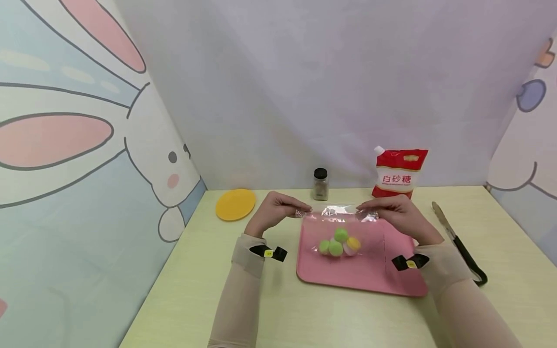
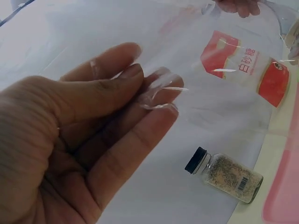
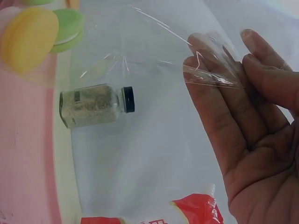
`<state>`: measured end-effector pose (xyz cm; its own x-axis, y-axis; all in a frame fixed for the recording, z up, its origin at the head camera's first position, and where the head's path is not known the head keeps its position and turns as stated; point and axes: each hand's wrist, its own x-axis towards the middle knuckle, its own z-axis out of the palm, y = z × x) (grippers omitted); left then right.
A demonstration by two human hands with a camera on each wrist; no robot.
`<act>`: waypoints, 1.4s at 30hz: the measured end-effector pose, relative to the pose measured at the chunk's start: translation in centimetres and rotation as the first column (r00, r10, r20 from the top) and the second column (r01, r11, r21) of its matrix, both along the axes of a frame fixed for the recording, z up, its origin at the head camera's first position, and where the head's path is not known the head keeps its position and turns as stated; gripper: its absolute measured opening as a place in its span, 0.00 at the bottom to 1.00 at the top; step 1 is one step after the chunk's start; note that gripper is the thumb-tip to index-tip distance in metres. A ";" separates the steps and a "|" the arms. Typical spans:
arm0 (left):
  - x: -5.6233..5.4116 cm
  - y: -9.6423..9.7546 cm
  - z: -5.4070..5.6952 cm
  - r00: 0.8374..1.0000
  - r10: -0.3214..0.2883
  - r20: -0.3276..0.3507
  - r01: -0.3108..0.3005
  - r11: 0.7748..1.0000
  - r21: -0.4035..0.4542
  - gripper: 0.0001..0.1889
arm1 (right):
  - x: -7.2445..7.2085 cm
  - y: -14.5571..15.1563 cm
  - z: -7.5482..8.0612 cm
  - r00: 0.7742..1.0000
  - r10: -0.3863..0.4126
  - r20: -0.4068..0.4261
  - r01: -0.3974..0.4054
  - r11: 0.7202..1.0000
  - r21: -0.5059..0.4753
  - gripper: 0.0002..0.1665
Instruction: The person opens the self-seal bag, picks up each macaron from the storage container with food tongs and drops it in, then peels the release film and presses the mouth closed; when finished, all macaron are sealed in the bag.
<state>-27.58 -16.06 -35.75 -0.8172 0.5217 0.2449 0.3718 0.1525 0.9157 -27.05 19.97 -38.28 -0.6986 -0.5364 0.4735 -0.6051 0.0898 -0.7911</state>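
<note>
A clear plastic bag [image 1: 335, 211] is stretched between both hands above the pink tray [image 1: 365, 279]. My left hand [image 1: 278, 211] pinches its left top corner between thumb and fingers. At the right top corner, my right hand [image 1: 395, 213] grips the crumpled plastic the same way. Several macarons [image 1: 335, 249], green, yellow and pale, show low behind the clear plastic, clustered over the tray. From the right wrist view, a yellow macaron [image 3: 29, 39] and a green macaron [image 3: 69, 30] appear through the film.
A glass jar [image 1: 320, 186] with a black lid stands behind the tray. Right of it is a red and white sugar pouch [image 1: 397, 176]. The yellow plate [image 1: 235, 205] lies at the left, and black-handled tongs [image 1: 462, 251] lie at the right.
</note>
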 end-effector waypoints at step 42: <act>4.3 7.1 1.9 0.887 -0.148 -0.437 -0.254 0.634 -0.730 0.09 | 2.3 -4.3 1.8 0.957 0.069 -0.283 0.061 0.902 0.428 0.09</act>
<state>-23.29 -8.91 -33.82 -0.7632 0.6376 0.1046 0.6438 0.7366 0.2074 -24.70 15.67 -36.47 -0.5664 -0.7342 0.3743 -0.7987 0.3769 -0.4691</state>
